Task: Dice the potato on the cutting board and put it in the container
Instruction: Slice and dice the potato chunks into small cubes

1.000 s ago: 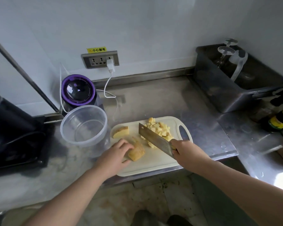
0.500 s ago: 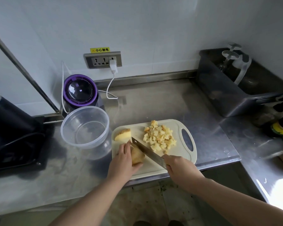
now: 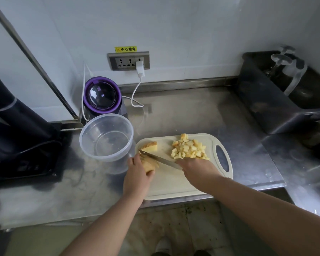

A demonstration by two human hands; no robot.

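Note:
A white cutting board (image 3: 174, 183) lies at the counter's front edge. My left hand (image 3: 137, 174) grips a potato chunk (image 3: 149, 164) at the board's left side. My right hand (image 3: 198, 169) holds a knife (image 3: 159, 158) whose blade lies across that chunk, tip pointing left. A second potato chunk (image 3: 150, 146) sits just beyond the blade tip. A pile of diced potato (image 3: 188, 148) lies on the board's far right part. A clear round container (image 3: 105, 138) stands left of the board, with nothing in it.
A purple-rimmed appliance (image 3: 102, 96) stands behind the container, with a white cable (image 3: 135, 91) running to the wall socket. A dark appliance (image 3: 17, 130) fills the left. A steel sink (image 3: 284, 97) sits at the back right. The counter edge (image 3: 192, 197) runs just below the board.
My left hand turned the potato chunk and steadied it on the board's left side. The knife swung from above the diced pile down onto that chunk.

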